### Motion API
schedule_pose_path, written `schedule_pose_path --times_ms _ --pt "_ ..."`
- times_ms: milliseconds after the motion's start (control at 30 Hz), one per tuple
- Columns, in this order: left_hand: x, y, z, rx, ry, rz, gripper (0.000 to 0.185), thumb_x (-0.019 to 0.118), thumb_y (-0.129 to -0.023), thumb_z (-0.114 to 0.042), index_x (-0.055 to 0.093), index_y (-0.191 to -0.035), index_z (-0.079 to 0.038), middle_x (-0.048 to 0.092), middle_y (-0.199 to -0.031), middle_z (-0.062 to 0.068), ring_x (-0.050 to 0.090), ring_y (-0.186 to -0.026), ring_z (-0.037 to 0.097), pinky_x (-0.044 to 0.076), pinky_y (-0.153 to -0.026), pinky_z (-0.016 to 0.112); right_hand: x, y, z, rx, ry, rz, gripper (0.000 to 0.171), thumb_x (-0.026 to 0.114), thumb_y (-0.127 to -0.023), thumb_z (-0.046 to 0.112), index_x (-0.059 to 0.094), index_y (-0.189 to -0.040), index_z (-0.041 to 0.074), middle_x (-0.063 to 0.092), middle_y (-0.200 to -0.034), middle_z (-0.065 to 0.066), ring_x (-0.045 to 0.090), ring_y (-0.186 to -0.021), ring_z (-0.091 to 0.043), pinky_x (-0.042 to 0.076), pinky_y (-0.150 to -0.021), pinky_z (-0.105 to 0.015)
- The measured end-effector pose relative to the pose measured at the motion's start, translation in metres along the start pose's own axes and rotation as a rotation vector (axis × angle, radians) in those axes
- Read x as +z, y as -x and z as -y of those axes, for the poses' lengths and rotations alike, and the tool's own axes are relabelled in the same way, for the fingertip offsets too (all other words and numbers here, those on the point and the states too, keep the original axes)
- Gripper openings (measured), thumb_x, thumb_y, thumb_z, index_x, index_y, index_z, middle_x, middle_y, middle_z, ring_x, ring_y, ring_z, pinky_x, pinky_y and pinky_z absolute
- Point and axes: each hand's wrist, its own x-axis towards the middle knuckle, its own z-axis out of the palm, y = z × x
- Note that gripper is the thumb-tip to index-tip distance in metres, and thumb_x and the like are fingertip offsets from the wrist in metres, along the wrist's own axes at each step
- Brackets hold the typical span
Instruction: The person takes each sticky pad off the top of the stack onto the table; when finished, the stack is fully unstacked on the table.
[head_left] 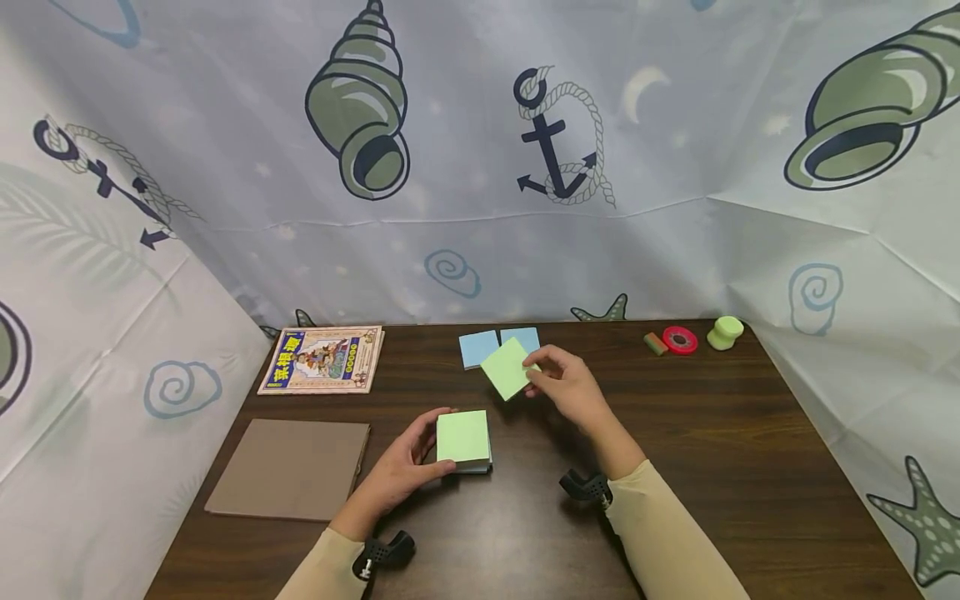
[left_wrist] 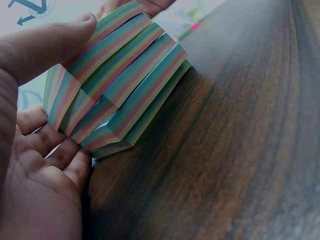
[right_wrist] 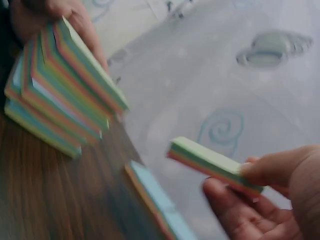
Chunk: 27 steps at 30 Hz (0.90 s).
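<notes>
We note the right hand [head_left: 572,387] pinching a green slab of notes [head_left: 507,367] at one o'clock from the pad [head_left: 463,438]; left hand [head_left: 397,473] fingers [left_wrist: 55,155] clasp the pad.

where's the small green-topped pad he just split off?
In the head view the small green-topped pad is pinched in the right hand, above the table centre, just in front of two blue pads and beyond the big stack.
</notes>
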Motion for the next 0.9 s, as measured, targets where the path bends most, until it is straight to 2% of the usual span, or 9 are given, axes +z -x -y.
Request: schedule_pose_path --times_ms 100,267,433,667,800,900 --pt "0.000 0.000 0.001 -0.009 -0.010 -0.004 0.091 0.086 -0.094 -0.008 0.033 -0.169 -0.006 0.036 -0.176 0.019 0.030 -0.165 0.038 0.033 -0.123 0.008 -0.013 -0.003 -0.017 -0.028 -0.079 -0.115 0.024 0.070 -0.107 0.008 0.071 -0.130 0.001 0.066 -0.130 -0.024 0.077 -0.094 -0.033 0.068 -0.088 -0.041" --pt "-0.001 0.001 0.000 -0.022 -0.012 -0.001 0.091 0.086 -0.095 -0.011 0.033 -0.169 -0.008 0.035 -0.177 0.016 0.030 -0.165 0.035 0.032 -0.123 0.008 -0.029 -0.006 -0.045 -0.108 -0.185 -0.298 0.030 0.070 -0.105 0.003 0.067 -0.133 -0.008 0.065 -0.127 -0.025 0.076 -0.089 -0.022 0.069 -0.084 -0.034" --pt "-0.002 0.001 -0.001 -0.027 -0.016 -0.002 0.091 0.086 -0.095 -0.013 0.033 -0.169 -0.007 0.035 -0.177 0.016 0.030 -0.166 0.035 0.033 -0.123 0.008 -0.038 -0.007 -0.063 -0.114 -0.206 -0.427 0.031 0.068 -0.104 -0.004 0.065 -0.134 -0.012 0.060 -0.124 -0.028 0.077 -0.090 -0.016 0.068 -0.084 -0.029" --pt "-0.001 0.001 0.000 -0.009 -0.016 0.003 0.090 0.085 -0.096 -0.009 0.032 -0.169 -0.004 0.035 -0.175 0.021 0.031 -0.164 0.040 0.035 -0.122 0.009 -0.040 -0.008 -0.071 -0.046 -0.117 -0.462 0.033 0.067 -0.105 -0.004 0.063 -0.137 -0.012 0.059 -0.128 -0.031 0.077 -0.093 -0.017 0.066 -0.087 -0.024" --pt "0.000 0.001 0.000 -0.002 0.014 0.009 0.090 0.084 -0.096 -0.007 0.032 -0.169 -0.003 0.033 -0.176 0.021 0.030 -0.164 0.041 0.035 -0.122 0.009 -0.040 -0.008 -0.073 0.024 -0.054 -0.477 0.033 0.066 -0.106 -0.003 0.064 -0.138 -0.011 0.062 -0.129 -0.032 0.078 -0.099 -0.029 0.066 -0.087 -0.024" --pt "0.001 0.001 0.000 0.005 0.017 0.006 0.090 0.084 -0.096 -0.007 0.032 -0.169 -0.003 0.033 -0.176 0.021 0.029 -0.165 0.041 0.033 -0.122 0.008 -0.040 -0.006 -0.073 0.060 0.117 -0.481 0.033 0.066 -0.107 0.002 0.068 -0.140 -0.002 0.067 -0.131 -0.028 0.075 -0.108 -0.037 0.066 -0.090 -0.031"
